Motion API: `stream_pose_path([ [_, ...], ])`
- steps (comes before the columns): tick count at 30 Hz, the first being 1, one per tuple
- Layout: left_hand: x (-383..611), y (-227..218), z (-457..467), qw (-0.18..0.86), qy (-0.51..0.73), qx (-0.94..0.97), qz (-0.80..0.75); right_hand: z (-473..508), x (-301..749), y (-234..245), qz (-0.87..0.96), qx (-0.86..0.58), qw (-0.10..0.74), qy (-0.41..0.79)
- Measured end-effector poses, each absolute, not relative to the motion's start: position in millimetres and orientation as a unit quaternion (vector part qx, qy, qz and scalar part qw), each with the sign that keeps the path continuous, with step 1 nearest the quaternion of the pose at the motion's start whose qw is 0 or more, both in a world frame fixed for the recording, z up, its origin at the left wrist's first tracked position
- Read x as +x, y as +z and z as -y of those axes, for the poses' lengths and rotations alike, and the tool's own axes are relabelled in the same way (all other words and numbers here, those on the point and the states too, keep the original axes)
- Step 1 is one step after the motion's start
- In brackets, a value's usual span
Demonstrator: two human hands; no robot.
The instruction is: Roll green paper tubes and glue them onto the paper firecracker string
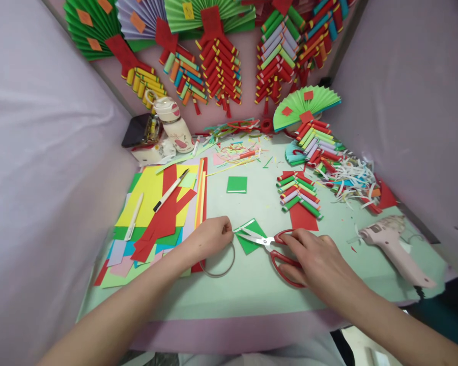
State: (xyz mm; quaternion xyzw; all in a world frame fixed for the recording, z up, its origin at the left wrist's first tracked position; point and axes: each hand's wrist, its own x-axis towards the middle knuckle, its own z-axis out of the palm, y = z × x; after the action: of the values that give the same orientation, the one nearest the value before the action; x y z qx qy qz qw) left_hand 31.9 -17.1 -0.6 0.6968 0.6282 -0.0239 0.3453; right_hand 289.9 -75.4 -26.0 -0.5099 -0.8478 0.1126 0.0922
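Observation:
In my right hand (309, 254) are the scissors (265, 241) with red handles, its blades apart. The blades lie over the white strip at the upper left edge of a tilted green paper square (254, 243) on the table. My left hand (216, 233) is closed in a pinch at the end of this thin white strip (241, 226), just left of the blade tips. Below that hand shows a thin brownish ring (218, 276); I cannot tell whether it is held. Farther back lies another green paper square (237, 184) with a white strip along its near edge.
Coloured paper sheets (137, 203) with a craft knife (170, 190) and a white pen (134, 216) lie left. On the right are a paper firecracker string (299, 195), shredded paper (351, 178) and a glue gun (395, 244). A bottle (173, 124) stands at the back left.

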Motion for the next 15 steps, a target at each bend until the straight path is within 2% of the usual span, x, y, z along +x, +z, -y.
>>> stream_pose_path([
  [15, 37.9, 3.0, 14.9, 0.315, -0.048, 0.713, -0.625, 69.4, 284.0, -33.1, 0.855, -0.500, 0.115, 0.080],
])
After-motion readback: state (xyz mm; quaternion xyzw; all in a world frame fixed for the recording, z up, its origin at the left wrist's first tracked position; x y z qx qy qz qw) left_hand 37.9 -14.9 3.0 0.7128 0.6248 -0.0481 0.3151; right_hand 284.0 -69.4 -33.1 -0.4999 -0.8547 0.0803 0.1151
